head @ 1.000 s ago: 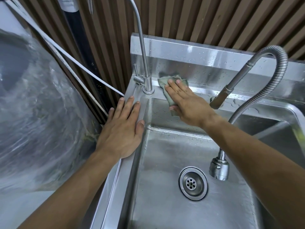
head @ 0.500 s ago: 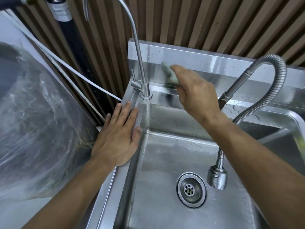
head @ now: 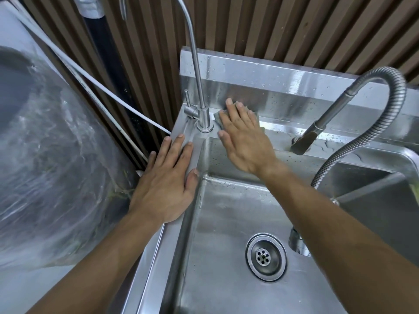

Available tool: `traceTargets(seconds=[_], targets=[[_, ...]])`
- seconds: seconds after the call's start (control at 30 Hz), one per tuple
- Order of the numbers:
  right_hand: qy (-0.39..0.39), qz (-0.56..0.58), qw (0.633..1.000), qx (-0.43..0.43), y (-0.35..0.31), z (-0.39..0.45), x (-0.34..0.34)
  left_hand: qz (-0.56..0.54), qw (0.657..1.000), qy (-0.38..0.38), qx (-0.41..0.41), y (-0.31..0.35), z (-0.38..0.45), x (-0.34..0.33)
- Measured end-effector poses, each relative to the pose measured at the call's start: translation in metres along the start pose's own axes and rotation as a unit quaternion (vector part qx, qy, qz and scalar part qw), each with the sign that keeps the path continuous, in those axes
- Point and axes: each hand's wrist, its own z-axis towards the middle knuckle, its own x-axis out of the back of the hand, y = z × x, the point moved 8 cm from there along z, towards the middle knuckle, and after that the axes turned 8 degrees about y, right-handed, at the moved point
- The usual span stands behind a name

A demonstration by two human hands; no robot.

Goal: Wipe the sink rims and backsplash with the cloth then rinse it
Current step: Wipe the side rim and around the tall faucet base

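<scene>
Head view: the cloth [head: 255,116] (grey-green, mostly covered by the hand) lies on the sink's back rim [head: 283,129], at the foot of the backsplash [head: 283,103] and just right of the slim faucet [head: 202,116]. The right hand [head: 243,138] presses flat on the cloth, fingers straight and close together, their tips reaching the lower backsplash; the thumb points left above the basin's back corner. The left hand [head: 166,180] rests palm-down on the sink's left rim [head: 165,241], fingers straight and slightly spread, thumb at the basin edge. Water droplets dot the backsplash and the rim. A flexible spray hose [head: 383,130] loops at right, its head above the basin near the drain [head: 265,257]. Left of the sink stands a plastic-wrapped object [head: 52,159], with a white pipe [head: 102,87] running across the slatted brown wall [head: 294,26].
</scene>
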Motion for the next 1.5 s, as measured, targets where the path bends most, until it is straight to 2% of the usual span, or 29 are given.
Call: traceTargets(seconds=[0.1, 0.23, 0.4, 0.5, 0.6, 0.73, 0.9, 0.97, 1.13, 1.17, 1.23, 1.27, 1.3, 1.33, 1.4, 1.43, 1.5], targets=[[0.001, -0.032, 0.999, -0.008, 0.002, -0.005, -0.009, 0.005, 1.000, 0.002, -0.002, 0.001, 0.000, 0.000], [0.042, -0.098, 0.994, 0.008, 0.009, -0.016, -0.002, 0.003, 1.000, -0.003, -0.003, 0.001, 0.000, 0.000], [0.049, -0.107, 0.989, -0.090, 0.003, -0.013, -0.012, -0.001, 1.000, -0.001, -0.006, 0.000, 0.001, -0.001], [0.039, -0.084, 0.995, -0.047, -0.022, 0.001, -0.024, -0.002, 1.000, -0.002, -0.004, 0.000, 0.001, -0.001], [0.017, -0.074, 0.997, -0.013, -0.008, -0.002, -0.017, -0.002, 1.000, -0.004, -0.005, 0.001, 0.000, -0.001], [0.065, -0.101, 0.989, -0.081, 0.028, -0.027, 0.000, -0.001, 1.000, -0.003, -0.005, 0.001, 0.000, 0.000], [0.156, -0.097, 0.974, -0.135, 0.024, -0.023, 0.000, 0.004, 1.000, -0.006, -0.003, 0.001, 0.000, 0.000], [0.174, -0.091, 0.972, -0.127, 0.015, -0.019, -0.005, 0.006, 1.000, -0.003, -0.002, 0.001, 0.000, 0.000], [0.133, -0.055, 0.990, 0.002, 0.012, -0.010, -0.008, 0.007, 1.000, -0.005, -0.001, 0.001, 0.000, -0.001], [0.149, -0.034, 0.988, -0.007, 0.019, -0.012, 0.002, 0.007, 1.000, -0.005, -0.002, 0.001, 0.000, -0.001], [0.226, 0.099, 0.962, -0.119, 0.038, -0.019, 0.032, 0.010, 1.000, -0.005, -0.004, 0.002, -0.001, 0.000], [0.272, 0.196, 0.924, -0.184, 0.043, -0.022, 0.048, 0.011, 1.000, -0.007, -0.003, 0.002, -0.001, 0.000], [0.332, 0.257, 0.885, -0.202, 0.038, -0.023, 0.068, 0.010, 1.000, -0.007, -0.002, 0.002, -0.001, 0.000], [0.393, 0.267, 0.863, -0.171, 0.024, -0.020, 0.091, 0.008, 1.000, -0.006, -0.001, 0.002, -0.001, 0.000], [0.463, 0.201, 0.862, -0.038, -0.006, -0.001, 0.120, 0.003, 1.000, 0.001, 0.000, 0.002, -0.001, 0.001], [0.439, 0.135, 0.888, 0.035, -0.018, 0.020, 0.120, 0.001, 1.000, 0.003, -0.003, 0.002, -0.001, 0.001], [0.293, -0.030, 0.944, 0.150, -0.034, 0.063, 0.089, 0.003, 1.000, 0.003, -0.006, 0.001, -0.001, 0.000]])
